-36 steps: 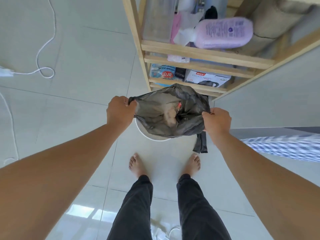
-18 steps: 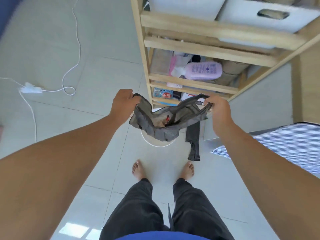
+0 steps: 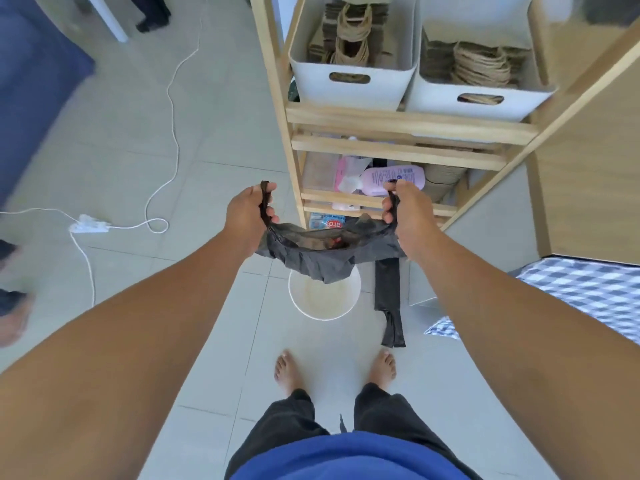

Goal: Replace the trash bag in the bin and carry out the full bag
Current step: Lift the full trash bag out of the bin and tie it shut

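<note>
Above the round white bin [image 3: 325, 299], we have lifted the thin black full trash bag [image 3: 329, 252] out. Left hand [image 3: 247, 211] and right hand [image 3: 408, 211] fingers pinch its handles, so carrying comes next.

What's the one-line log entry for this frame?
left hand: grips bag handle | right hand: grips other handle | bag: above bin | spare bag: on floor

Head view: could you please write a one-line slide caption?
Both hands, left and right, lift the full black trash bag by its handles above the white bin.
</note>
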`<state>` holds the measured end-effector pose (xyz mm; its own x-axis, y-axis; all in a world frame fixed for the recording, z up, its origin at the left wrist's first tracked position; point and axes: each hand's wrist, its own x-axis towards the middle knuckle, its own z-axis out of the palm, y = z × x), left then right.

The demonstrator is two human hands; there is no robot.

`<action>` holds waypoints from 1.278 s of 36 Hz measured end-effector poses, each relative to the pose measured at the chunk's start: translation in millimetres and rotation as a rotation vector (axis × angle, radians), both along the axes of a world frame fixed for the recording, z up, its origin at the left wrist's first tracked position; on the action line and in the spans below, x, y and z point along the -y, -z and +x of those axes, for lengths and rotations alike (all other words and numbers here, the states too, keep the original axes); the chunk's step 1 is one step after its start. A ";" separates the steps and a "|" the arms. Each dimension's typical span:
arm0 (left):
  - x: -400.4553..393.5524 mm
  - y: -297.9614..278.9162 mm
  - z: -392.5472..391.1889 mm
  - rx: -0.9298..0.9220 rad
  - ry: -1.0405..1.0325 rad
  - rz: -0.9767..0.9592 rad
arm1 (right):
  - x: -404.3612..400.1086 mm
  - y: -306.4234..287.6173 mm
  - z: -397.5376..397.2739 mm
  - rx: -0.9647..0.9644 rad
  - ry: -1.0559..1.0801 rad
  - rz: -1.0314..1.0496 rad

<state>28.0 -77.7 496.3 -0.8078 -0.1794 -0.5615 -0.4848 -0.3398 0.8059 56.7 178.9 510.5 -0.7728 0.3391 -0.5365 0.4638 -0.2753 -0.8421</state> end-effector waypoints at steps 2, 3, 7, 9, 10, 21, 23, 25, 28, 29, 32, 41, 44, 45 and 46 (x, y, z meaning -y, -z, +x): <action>2.4 -8.1 -1.9 0.005 0.014 -0.070 | -1.2 -10.0 0.1 0.000 -0.105 0.121; 3.6 -10.7 -2.5 0.002 0.026 -0.099 | -2.0 -13.7 0.4 0.002 -0.160 0.185; 5.8 -26.4 -5.9 -0.047 0.032 -0.188 | -2.9 -21.8 -1.0 -0.042 -0.185 0.286; 4.1 -30.7 -7.7 -0.075 0.029 -0.196 | 3.0 -25.8 -3.3 -0.075 -0.132 0.271; 1.2 -30.7 -8.3 -0.081 0.042 -0.208 | 5.4 -25.9 -4.2 -0.083 -0.117 0.262; -12.6 -29.5 -13.2 -0.085 0.146 -0.108 | 23.0 -27.0 -11.4 -0.079 -0.183 0.153; -12.9 -29.8 -13.9 -0.078 0.083 -0.041 | 22.6 -27.5 -12.0 -0.061 -0.163 0.127; -13.0 -29.3 -16.3 -0.040 0.046 0.046 | 21.9 -27.1 -12.0 -0.047 -0.161 0.120; -13.4 -28.9 -19.0 0.011 0.055 0.093 | 20.6 -28.2 -10.4 -0.038 -0.192 0.152; -13.3 -28.1 -19.9 0.032 0.055 0.093 | 20.5 -28.4 -9.9 -0.033 -0.205 0.153; -12.2 -27.1 -20.2 0.039 0.046 0.072 | 22.7 -29.4 -9.7 -0.038 -0.226 0.048; -14.8 -37.8 -18.7 -0.047 0.233 -0.249 | 31.2 -31.9 -18.7 -0.069 -0.202 0.120; -17.9 -43.8 -19.9 0.027 0.292 -0.149 | 32.1 -34.6 -18.3 -0.085 -0.199 0.115; -20.1 -45.8 -19.9 0.046 0.313 -0.147 | 32.2 -36.0 -18.0 -0.078 -0.203 0.120; -21.5 -46.7 -18.7 0.061 0.338 -0.167 | 32.5 -37.7 -17.2 -0.068 -0.210 0.130</action>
